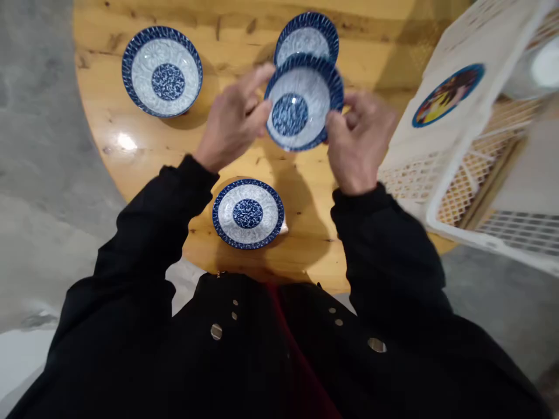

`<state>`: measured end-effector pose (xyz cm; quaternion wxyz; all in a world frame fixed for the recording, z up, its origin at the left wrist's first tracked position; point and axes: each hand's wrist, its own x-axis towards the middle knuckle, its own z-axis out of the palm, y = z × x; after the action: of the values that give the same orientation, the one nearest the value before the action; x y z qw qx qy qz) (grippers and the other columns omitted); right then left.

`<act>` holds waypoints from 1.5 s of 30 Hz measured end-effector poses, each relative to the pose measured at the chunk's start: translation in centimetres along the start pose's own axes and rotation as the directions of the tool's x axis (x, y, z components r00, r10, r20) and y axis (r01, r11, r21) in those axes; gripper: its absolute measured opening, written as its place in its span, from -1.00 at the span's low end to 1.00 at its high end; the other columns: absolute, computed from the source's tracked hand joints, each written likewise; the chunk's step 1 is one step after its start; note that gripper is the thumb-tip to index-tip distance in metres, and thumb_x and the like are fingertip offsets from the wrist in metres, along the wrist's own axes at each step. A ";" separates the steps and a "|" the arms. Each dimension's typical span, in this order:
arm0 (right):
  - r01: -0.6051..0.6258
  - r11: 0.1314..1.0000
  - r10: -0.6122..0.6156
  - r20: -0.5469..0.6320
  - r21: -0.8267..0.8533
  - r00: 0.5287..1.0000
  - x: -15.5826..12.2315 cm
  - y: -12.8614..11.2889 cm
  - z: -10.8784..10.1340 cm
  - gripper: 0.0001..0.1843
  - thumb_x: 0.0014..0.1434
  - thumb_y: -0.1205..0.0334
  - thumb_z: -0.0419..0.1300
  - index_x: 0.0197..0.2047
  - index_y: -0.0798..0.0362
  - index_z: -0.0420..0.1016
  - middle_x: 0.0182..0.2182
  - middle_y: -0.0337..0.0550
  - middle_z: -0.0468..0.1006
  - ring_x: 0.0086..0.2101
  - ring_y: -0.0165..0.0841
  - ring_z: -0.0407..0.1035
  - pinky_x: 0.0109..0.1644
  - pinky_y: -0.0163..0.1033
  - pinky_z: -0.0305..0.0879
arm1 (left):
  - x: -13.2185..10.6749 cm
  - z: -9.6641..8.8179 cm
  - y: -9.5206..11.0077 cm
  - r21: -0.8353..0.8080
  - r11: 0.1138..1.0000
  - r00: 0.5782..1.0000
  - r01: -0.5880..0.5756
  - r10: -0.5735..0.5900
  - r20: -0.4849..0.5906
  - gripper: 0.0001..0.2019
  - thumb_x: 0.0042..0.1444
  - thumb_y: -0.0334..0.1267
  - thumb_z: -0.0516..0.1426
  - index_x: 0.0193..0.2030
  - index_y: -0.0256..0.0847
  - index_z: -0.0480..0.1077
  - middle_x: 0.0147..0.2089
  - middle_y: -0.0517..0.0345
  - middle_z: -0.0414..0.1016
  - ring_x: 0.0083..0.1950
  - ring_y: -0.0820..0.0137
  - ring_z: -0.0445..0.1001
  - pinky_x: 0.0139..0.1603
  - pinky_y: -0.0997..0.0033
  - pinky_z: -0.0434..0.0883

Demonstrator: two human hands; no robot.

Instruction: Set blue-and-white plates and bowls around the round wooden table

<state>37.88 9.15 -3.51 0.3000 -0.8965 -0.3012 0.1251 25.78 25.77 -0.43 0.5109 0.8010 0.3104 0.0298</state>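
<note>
head view. a blue-and-white patterned ceramic bowl (pixel 301 105), tilted so that its inside faces the camera, is held in the air above the round varnished wooden table (pixel 131 157), between both hands. the left hand (pixel 233 125) takes the left rim, with the thumb at the inner edge and the other fingers (pixel 257 75) behind. the right hand (pixel 358 145) pinches the right rim in the same way. both sets of fingers are closed on the bowl.

just behind it a second bowl (pixel 308 36) of the same pattern stands on the table, its near rim hidden; whether the two touch cannot be told. a third matching bowl (pixel 162 71) stands well apart at the far left. a fourth bowl (pixel 248 213) stands near the table's front edge, before the person's dark jacket (pixel 262 361). a white perforated plastic crate (pixel 458 192) bearing a round coloured sticker (pixel 448 95) lies at the table's right side.

risks, as judged:
- the hold is on the glazed rim alone, so a slipping thumb could drop the bowl onto the table or onto the fourth bowl.
- a careless lowering could strike the second bowl and chip both rims.
- the right sleeve is near the crate and could nudge it.
</note>
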 end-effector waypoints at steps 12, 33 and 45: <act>-0.019 0.994 0.016 0.025 0.106 1.000 -16.2 3.2 8.0 -0.60 0.25 0.03 0.04 -0.06 0.13 0.51 -0.58 -0.27 0.44 -0.53 -0.35 0.32 -0.29 -0.22 0.27 | -14.1 3.7 -12.4 -0.076 0.997 0.996 0.024 -0.017 0.091 -0.51 0.30 -0.21 0.04 0.34 -0.26 0.31 -0.48 0.17 0.49 -0.38 0.31 0.51 -0.15 0.23 0.50; -0.261 0.865 0.152 0.273 0.428 0.950 -17.4 4.2 7.2 -0.46 0.19 -0.26 0.16 -0.21 0.12 0.44 -0.60 -0.27 0.46 -0.64 -0.43 0.37 -0.57 -0.37 0.27 | -15.0 1.7 -12.8 0.084 0.996 0.997 0.012 -0.006 -0.078 -0.59 0.27 -0.14 0.02 0.13 -0.29 0.46 -0.35 0.10 0.56 -0.22 0.32 0.53 -0.07 0.35 0.40; -0.278 0.869 0.146 0.325 0.408 0.935 -17.3 3.9 8.1 -0.81 0.14 0.14 0.16 -0.42 0.04 0.27 -0.64 -0.26 0.47 -0.64 -0.41 0.41 -0.61 -0.40 0.30 | -32.8 5.0 -20.1 -0.305 0.899 0.784 0.315 -0.428 -0.450 -0.64 0.19 -0.10 0.05 -0.02 -0.24 0.52 -0.43 0.17 0.54 -0.48 0.43 0.41 -0.36 0.45 0.35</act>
<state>22.77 -0.27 -11.55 0.4362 -0.8036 -0.2028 0.3504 -8.19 10.21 -10.80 0.4897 0.6277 0.5808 0.1701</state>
